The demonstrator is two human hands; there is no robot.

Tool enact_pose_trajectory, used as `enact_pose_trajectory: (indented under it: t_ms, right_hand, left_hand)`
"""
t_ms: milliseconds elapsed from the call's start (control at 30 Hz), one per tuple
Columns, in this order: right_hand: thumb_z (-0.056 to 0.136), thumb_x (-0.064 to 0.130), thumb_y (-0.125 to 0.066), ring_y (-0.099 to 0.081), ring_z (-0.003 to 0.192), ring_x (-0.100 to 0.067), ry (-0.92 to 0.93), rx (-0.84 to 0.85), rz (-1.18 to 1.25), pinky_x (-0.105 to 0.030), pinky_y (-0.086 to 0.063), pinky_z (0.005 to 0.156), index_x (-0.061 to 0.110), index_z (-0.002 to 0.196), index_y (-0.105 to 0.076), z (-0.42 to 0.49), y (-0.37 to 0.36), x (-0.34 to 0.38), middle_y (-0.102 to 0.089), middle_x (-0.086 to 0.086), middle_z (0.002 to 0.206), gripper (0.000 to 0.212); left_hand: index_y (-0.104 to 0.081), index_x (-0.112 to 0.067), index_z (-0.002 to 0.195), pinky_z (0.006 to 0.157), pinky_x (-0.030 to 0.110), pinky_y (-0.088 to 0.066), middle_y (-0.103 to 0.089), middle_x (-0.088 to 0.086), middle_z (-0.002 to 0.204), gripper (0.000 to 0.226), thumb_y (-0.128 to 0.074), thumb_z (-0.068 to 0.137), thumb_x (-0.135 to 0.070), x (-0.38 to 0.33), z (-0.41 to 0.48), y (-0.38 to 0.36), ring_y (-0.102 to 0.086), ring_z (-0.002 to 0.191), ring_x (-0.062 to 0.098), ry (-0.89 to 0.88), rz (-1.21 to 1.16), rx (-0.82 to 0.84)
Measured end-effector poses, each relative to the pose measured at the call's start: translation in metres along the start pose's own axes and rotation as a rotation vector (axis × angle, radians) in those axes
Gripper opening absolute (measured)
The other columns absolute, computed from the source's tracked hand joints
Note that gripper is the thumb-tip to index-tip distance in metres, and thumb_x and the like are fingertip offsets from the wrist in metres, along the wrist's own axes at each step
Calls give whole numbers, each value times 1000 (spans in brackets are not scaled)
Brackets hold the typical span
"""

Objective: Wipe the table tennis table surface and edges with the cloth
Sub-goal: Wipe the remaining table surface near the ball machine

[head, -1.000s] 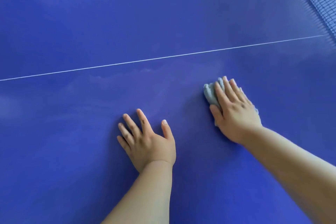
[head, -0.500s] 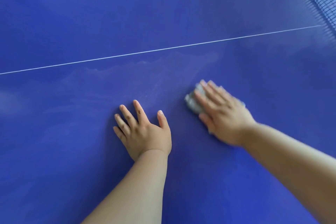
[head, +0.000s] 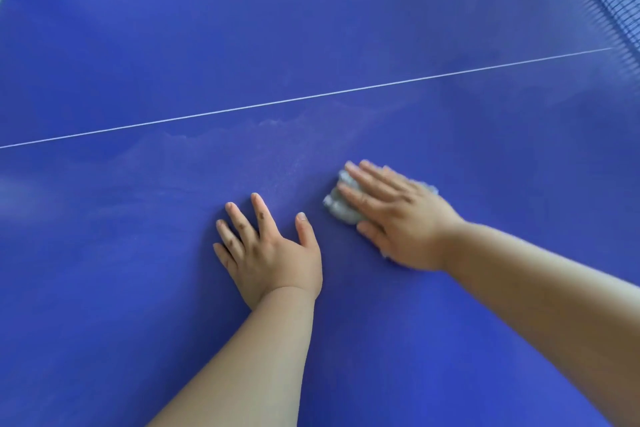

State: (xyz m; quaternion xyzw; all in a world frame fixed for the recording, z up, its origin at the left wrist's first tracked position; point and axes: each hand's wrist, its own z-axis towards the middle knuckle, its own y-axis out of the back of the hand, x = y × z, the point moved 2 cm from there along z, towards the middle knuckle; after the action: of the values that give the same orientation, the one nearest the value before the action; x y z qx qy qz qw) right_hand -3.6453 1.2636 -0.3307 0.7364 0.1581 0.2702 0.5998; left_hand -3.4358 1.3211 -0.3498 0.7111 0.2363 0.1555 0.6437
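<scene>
Cloth point(head: 341, 206) lies bunched on the worktop point(head: 138, 305) short of the white line point(head: 311, 99), pressed down by the flat, straight-fingered right hand point(head: 398, 218); the left hand point(head: 268, 250), spread and empty, rests slightly farther from that line, just beside the cloth.

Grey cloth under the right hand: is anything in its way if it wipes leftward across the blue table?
Yes: the left hand lies flat on the blue table tennis table just left of the crumpled grey cloth, a narrow gap apart. Toward the thin white line nothing visible blocks it.
</scene>
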Motion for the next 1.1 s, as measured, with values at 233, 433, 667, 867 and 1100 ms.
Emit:
enact_pose_trajectory:
  t_ms: [233,433,667,867,1100]
  right_hand:
    - [107,47,-31,0,160,-23,-545,-106,121,-38,-4,130,25,165,-11,88,38,-85,0,-3,174,65]
    - [106,50,-25,-9,160,-18,-22,-32,57,-34,-4,129,33,163,-28,33,3,15,-13,7,173,59]
    - [103,62,-25,4,160,-16,-260,7,17,-33,-1,128,39,164,-4,86,25,-48,5,7,174,69]
    - [104,59,-18,-4,160,-20,-209,-25,84,-37,-2,129,41,162,-20,75,15,-2,-8,8,174,61]
    - [106,50,-33,-17,159,-16,-67,-62,59,-38,-14,130,35,160,-36,-25,-13,40,-23,10,170,56]
  left_hand:
    - [-2,-31,166,129,52,-3,0,6,174,86,-6,91,-74,0,0,-3,-1,159,31,-5,18,-10]
    - [-6,-31,166,128,53,-4,-1,5,174,82,-16,95,-71,-2,-1,1,-1,159,32,2,-3,9]
    - [-3,-32,166,129,53,-3,0,5,174,87,-4,90,-74,1,0,-1,0,159,32,5,-2,-1]
    - [-6,-31,166,128,53,-2,-1,5,174,84,-11,94,-74,-1,0,-1,0,159,32,5,-24,3]
    - [-1,-30,166,128,53,0,1,6,174,83,-1,94,-71,0,1,-3,2,159,32,12,-58,-6]
